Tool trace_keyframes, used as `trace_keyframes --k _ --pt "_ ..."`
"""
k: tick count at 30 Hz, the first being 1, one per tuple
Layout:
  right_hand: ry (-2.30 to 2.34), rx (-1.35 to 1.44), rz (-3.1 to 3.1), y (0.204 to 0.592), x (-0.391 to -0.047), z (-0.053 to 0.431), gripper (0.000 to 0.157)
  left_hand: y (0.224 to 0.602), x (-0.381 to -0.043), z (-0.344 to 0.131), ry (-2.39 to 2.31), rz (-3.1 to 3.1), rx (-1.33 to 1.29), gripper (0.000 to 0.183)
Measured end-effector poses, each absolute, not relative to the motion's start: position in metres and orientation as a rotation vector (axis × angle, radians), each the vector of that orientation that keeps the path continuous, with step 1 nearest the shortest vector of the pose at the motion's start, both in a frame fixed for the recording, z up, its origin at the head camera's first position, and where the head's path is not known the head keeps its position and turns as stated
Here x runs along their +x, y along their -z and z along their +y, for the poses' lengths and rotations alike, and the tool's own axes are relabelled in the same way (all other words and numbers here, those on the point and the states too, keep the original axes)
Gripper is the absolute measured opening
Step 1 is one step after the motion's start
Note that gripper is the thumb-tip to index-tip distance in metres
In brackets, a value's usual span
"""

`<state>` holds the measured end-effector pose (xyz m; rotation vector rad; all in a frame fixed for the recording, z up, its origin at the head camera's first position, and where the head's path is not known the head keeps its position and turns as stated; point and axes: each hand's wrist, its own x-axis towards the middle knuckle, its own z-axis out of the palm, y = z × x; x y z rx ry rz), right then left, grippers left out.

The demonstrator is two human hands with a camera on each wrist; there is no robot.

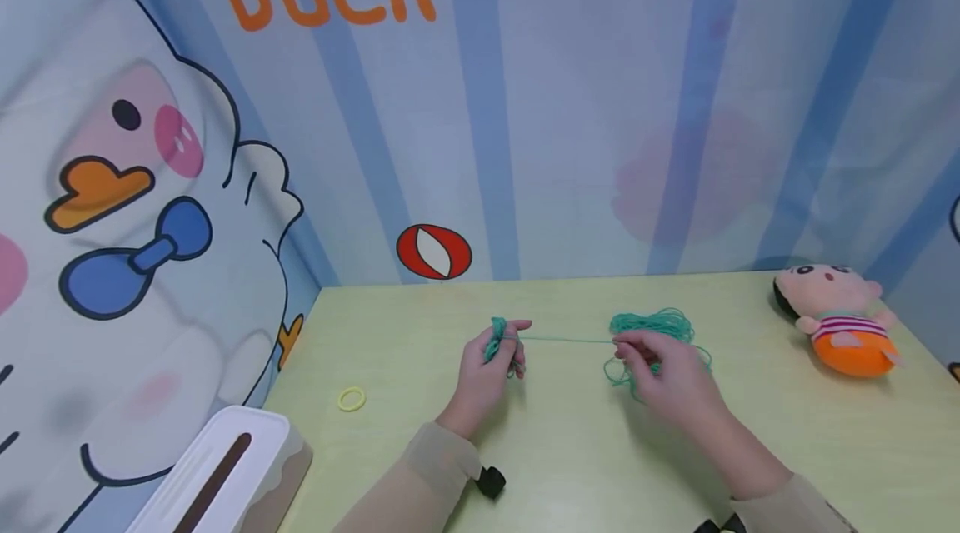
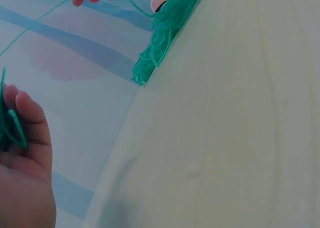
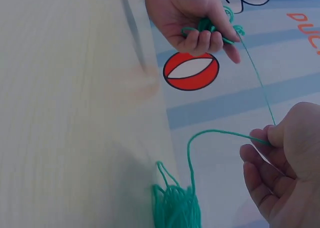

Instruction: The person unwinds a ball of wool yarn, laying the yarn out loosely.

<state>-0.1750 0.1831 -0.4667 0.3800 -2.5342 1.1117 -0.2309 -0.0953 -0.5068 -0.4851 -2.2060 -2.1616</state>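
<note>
My left hand (image 1: 483, 371) holds a small bundle of green yarn (image 1: 495, 340), its fingers curled round the strands. From that bundle a single taut strand (image 1: 566, 340) runs across to my right hand (image 1: 671, 371), which pinches it between thumb and fingertips. In the right wrist view the strand continues past the pinch in a loose curve down to a larger heap of green yarn (image 3: 176, 208). The head view has this heap on the table just behind my right hand, partly hidden by it, with loose loops spread around.
On the left of the table (image 1: 570, 450) lies a yellow ring (image 1: 351, 399). A white-topped tissue box (image 1: 262, 441) stands at the front left. At the back right is a plush doll (image 1: 843, 325) in orange. A printed curtain (image 1: 555, 117) rises behind the table.
</note>
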Motion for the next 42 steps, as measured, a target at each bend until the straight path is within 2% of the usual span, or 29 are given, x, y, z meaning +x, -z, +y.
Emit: trace_keyframes --k 12,25,29,36,42 --pt "-0.984 0.279 -2.568 0.459 -0.168 0.227 0.016 0.508 -0.23 -0.096 2.62 -2.076 -0.74 0.016" --pt "-0.994 0.231 -2.577 0.462 -0.168 0.23 0.018 0.504 -0.226 -0.102 2.597 -2.127 -0.834 0.026" --pt "-0.993 0.207 -2.579 0.461 -0.167 0.235 0.019 0.504 -0.225 -0.103 2.476 -2.198 -0.762 0.011" --pt "-0.985 0.185 -2.692 0.458 -0.164 0.254 0.021 0.505 -0.226 -0.105 2.314 -2.165 -0.587 0.022" --pt "-0.896 0.137 -2.846 0.465 -0.165 0.278 0.024 0.504 -0.228 -0.103 2.445 -1.939 -0.681 0.029"
